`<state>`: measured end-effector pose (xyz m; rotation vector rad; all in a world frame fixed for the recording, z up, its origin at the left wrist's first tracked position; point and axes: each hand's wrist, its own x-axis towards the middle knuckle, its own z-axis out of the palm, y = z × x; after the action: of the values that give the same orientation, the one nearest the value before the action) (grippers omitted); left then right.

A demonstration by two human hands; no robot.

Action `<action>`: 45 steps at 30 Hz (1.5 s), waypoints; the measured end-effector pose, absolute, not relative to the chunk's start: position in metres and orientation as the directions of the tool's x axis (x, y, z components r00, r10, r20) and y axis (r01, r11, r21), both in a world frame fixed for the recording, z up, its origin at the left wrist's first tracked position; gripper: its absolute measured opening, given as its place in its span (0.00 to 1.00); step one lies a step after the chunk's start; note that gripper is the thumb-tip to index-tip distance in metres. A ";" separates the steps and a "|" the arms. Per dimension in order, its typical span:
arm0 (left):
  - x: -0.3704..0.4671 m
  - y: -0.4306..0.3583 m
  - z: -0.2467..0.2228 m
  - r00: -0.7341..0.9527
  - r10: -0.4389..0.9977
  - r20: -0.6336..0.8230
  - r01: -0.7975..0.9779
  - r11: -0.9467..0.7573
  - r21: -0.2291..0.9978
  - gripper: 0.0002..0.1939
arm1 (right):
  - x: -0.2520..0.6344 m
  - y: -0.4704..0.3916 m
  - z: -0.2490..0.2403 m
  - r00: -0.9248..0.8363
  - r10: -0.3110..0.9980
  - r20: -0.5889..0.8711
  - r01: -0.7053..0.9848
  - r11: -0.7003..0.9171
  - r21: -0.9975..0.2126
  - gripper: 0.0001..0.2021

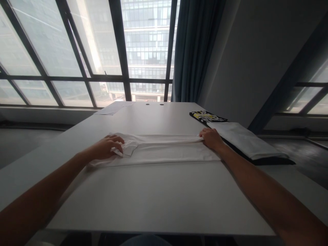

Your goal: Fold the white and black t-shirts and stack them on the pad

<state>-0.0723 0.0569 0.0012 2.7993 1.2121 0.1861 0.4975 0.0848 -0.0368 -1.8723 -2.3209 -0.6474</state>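
Observation:
A white T-shirt (164, 152) lies across the white table (159, 194), folded into a long flat strip that runs from left to right. At its left end, my left hand (111, 147) has curled fingers closed on a bunched part that looks like a short sleeve. My right hand (211, 137) pinches the fabric at the right end, along the far layer's edge. Between the two hands a crease stretches nearly straight. The near edge of the strip rests flat on the tabletop.
To the right lie a folded white cloth (246, 140) with black beneath it and a black, white and yellow patterned item (208, 117). Papers (112, 108) rest at the far left. Windows (146, 41) and a blue curtain (194, 51) stand behind the table.

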 end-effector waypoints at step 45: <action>-0.097 0.159 -0.019 0.167 0.980 0.105 0.977 -0.179 0.116 0.25 | 0.522 0.079 -0.022 -0.199 0.963 0.183 0.908 0.111 0.405 0.20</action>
<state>-0.0965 0.1586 -0.0189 2.3829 1.9992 0.2423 0.5219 0.0789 -0.0216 -2.0613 -2.4310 -0.7187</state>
